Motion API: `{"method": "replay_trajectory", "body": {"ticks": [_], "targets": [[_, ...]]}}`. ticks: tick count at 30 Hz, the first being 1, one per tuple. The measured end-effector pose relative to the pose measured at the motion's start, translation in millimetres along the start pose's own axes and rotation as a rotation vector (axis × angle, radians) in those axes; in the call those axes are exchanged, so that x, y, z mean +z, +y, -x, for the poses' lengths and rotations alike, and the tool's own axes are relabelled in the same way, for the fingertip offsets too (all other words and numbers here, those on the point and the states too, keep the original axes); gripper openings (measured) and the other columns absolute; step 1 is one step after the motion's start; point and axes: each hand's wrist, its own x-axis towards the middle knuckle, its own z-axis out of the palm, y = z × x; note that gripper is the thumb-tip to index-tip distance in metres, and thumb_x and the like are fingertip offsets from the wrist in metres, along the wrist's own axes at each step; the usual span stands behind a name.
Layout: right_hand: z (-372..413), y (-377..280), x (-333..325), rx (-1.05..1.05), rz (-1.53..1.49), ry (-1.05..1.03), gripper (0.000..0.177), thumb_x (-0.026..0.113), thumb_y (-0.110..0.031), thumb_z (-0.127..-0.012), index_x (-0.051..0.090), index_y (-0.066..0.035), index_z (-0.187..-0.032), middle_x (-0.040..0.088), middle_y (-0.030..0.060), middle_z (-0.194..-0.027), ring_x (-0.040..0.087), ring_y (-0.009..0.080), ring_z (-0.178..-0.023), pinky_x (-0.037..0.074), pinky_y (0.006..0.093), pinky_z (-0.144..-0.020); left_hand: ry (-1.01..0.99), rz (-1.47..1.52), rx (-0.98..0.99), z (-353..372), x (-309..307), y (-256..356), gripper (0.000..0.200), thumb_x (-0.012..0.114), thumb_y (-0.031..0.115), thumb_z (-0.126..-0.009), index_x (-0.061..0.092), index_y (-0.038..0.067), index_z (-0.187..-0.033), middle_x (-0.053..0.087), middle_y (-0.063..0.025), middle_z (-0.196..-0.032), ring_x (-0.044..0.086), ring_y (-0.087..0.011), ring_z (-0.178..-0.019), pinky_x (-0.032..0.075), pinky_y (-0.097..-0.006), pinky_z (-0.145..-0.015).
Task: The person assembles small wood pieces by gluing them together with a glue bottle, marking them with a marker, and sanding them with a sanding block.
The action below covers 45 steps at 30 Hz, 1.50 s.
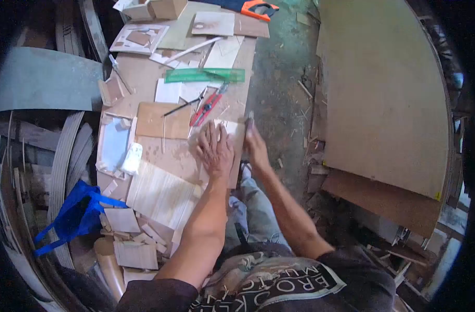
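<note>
My left hand (215, 150) lies flat with fingers spread, pressing on a thin wooden board (237, 156) at the table's right edge. Along that same edge, my right hand (255, 144) is closed, its thumb side up; I cannot tell what it holds. Just beyond my left fingertips rests a red cutter knife (206, 109), with a slim black pen-like tool (184, 106) beside it. A green transparent ruler (205, 76) lies crosswise farther up. To the left of my left hand is a brown rectangular board (150, 119).
The worktable (170, 151) carries wood offcuts and a shallow framed tray (114, 140). An orange saw handle (259, 9) shows at the far end. A blue bag (76, 216) sits lower left. On the right, a large plywood sheet (383, 93) stands past the littered floor (279, 93).
</note>
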Motion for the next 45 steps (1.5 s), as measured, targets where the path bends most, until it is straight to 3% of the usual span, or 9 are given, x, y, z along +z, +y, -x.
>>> {"method": "replay_trajectory", "body": {"ticks": [13, 16, 23, 27, 31, 37, 39, 42, 45], "targets": [[-11, -13, -6, 0.183, -0.145, -0.074, 0.064, 0.042, -0.042, -0.101, 0.028, -0.003, -0.15, 0.033, 0.0127, -0.154, 0.031, 0.0215, -0.139, 0.024, 0.032, -0.112, 0.025, 0.022, 0.006, 2, -4, 1, 0.042, 0.056, 0.035, -0.091, 0.057, 0.02, -0.131, 0.041, -0.0038, -0.147, 0.035, -0.0283, -0.134, 0.033, -0.0518, -0.101], [95, 29, 11, -0.056, 0.212, -0.028, 0.064, 0.04, -0.037, -0.103, 0.021, 0.002, -0.15, 0.023, 0.0155, -0.156, 0.019, 0.0256, -0.145, 0.013, 0.0341, -0.118, 0.03, 0.049, -0.018, -1, 1, 1, 0.042, 0.056, 0.034, -0.092, 0.056, 0.02, -0.131, 0.042, -0.0037, -0.147, 0.036, -0.028, -0.133, 0.032, -0.0518, -0.101], [99, 29, 14, 0.124, -0.342, -0.088, 0.064, 0.042, -0.035, -0.102, 0.021, 0.001, -0.151, 0.021, 0.0115, -0.158, 0.017, 0.024, -0.146, 0.012, 0.0354, -0.118, -0.007, 0.079, -0.039, 17, -1, -1, 0.042, 0.053, 0.032, -0.093, 0.055, 0.021, -0.133, 0.039, -0.0022, -0.149, 0.034, -0.0314, -0.134, 0.028, -0.0547, -0.105], [168, 41, 9, 0.086, 0.068, -0.062, 0.061, 0.047, -0.032, -0.1, 0.027, -0.001, -0.149, 0.036, 0.0175, -0.151, 0.03, 0.0303, -0.14, 0.021, 0.0401, -0.115, 0.076, 0.101, -0.022, 10, -2, 0, 0.037, 0.054, 0.025, -0.092, 0.06, 0.02, -0.128, 0.041, -0.0024, -0.147, 0.036, -0.0319, -0.132, 0.03, -0.0537, -0.106], [69, -6, -31, -0.454, 1.197, 0.067, 0.062, 0.06, -0.029, -0.089, 0.04, -0.01, -0.145, 0.053, 0.0244, -0.129, 0.04, 0.0444, -0.128, 0.028, 0.0482, -0.11, 0.151, 0.211, -0.008, 0, 4, -10, 0.039, 0.057, 0.007, -0.085, 0.066, 0.019, -0.121, 0.05, -0.0029, -0.14, 0.041, -0.0306, -0.126, 0.034, -0.0443, -0.106], [109, 17, -40, -0.601, 1.362, -0.371, 0.056, 0.056, -0.03, -0.088, 0.044, -0.038, -0.142, 0.042, 0.032, -0.134, 0.043, 0.0491, -0.123, 0.04, 0.0541, -0.1, 0.161, 0.329, -0.021, -3, 14, -25, 0.039, 0.058, 0.003, -0.079, 0.072, 0.021, -0.111, 0.055, 0.0014, -0.135, 0.044, -0.0276, -0.123, 0.031, -0.0444, -0.107], [111, -4, -44, -0.566, 1.345, -0.592, 0.059, 0.056, -0.03, -0.087, 0.042, -0.037, -0.143, 0.043, 0.0316, -0.134, 0.041, 0.05, -0.125, 0.038, 0.0539, -0.103, 0.164, 0.303, 0.028, -4, 13, -24, 0.04, 0.058, 0.002, -0.079, 0.072, 0.021, -0.112, 0.054, 0.0009, -0.136, 0.044, -0.028, -0.123, 0.03, -0.0432, -0.108], [41, -44, -36, -0.511, 1.427, -0.361, 0.06, 0.056, -0.03, -0.087, 0.04, -0.036, -0.145, 0.043, 0.0307, -0.134, 0.042, 0.0496, -0.123, 0.038, 0.0532, -0.104, 0.17, 0.278, 0.024, -5, -2, -12, 0.041, 0.059, 0.001, -0.078, 0.072, 0.02, -0.113, 0.054, -0.0012, -0.135, 0.045, -0.0282, -0.122, 0.032, -0.0415, -0.106], [99, 8, -40, -0.619, 1.389, -0.421, 0.061, 0.057, -0.028, -0.087, 0.04, -0.034, -0.145, 0.046, 0.0282, -0.128, 0.043, 0.0467, -0.121, 0.038, 0.0512, -0.103, 0.18, 0.275, 0.049, -10, 1, -17, 0.043, 0.059, 0.0, -0.078, 0.07, 0.018, -0.115, 0.053, -0.0038, -0.135, 0.043, -0.0286, -0.123, 0.033, -0.04, -0.105]]}}
